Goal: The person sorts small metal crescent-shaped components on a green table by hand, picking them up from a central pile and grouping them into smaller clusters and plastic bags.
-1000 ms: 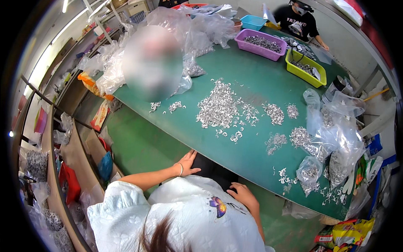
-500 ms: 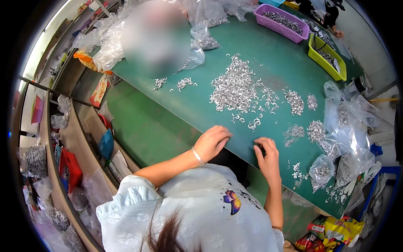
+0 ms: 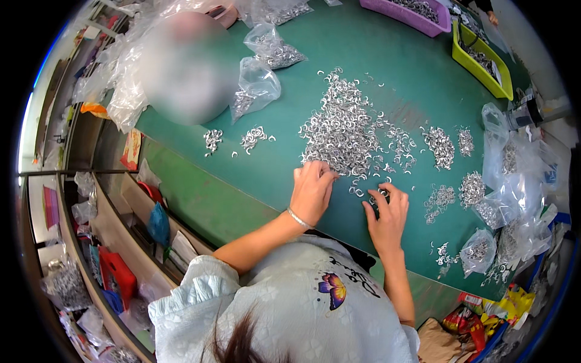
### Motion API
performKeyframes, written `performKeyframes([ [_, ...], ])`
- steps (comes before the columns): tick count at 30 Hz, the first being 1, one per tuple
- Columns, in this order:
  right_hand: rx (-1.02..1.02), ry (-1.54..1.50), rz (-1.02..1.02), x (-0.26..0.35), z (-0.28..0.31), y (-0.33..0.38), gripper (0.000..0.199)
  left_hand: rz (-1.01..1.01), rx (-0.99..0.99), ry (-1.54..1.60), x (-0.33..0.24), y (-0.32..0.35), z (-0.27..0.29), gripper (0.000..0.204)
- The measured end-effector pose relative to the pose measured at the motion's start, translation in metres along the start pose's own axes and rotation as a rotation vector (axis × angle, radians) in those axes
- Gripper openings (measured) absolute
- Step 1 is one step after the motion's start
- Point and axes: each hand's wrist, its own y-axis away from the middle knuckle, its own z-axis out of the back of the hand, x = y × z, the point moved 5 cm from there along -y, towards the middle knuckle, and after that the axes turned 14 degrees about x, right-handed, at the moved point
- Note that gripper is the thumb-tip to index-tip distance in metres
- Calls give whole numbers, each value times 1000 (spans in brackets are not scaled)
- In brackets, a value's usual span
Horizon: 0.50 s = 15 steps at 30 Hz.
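Note:
A large heap of small silvery curved metal pieces lies on the green table. At the heap's near edge is my left hand, its fingers bent and pressed together; what the fingertips hold, if anything, is hidden. To the right, my right hand rests low over the tabletop with thumb and fingers apart, curved around a few loose pieces. Some of these pieces show between thumb and fingers, not gripped. Stray pieces lie between the two hands.
Smaller piles lie to the right, two to the left. Clear bags of pieces crowd the right edge; more bags lie at the far left. A purple basket and a yellow-green basket stand far right. Shelves line the left.
Both hands have moved forward from the table's near edge. My left hand has reached the heap's near edge, and my right hand has come to the loose pieces. The view has shifted slightly.

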Motion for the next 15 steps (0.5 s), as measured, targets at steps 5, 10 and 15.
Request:
performKeyframes([
  [5, -57, 44, -115, -13, 5, 2, 21, -98, 153, 88, -20, 2, -6, 30],
  [10, -33, -12, -106, 4, 3, -2, 26, -127, 205, 61, -19, -8, -17, 30],
  [15, 48, 20, -67, 20, -9, -15, 24, -137, 201, 50, -3, 4, -12, 28],
])
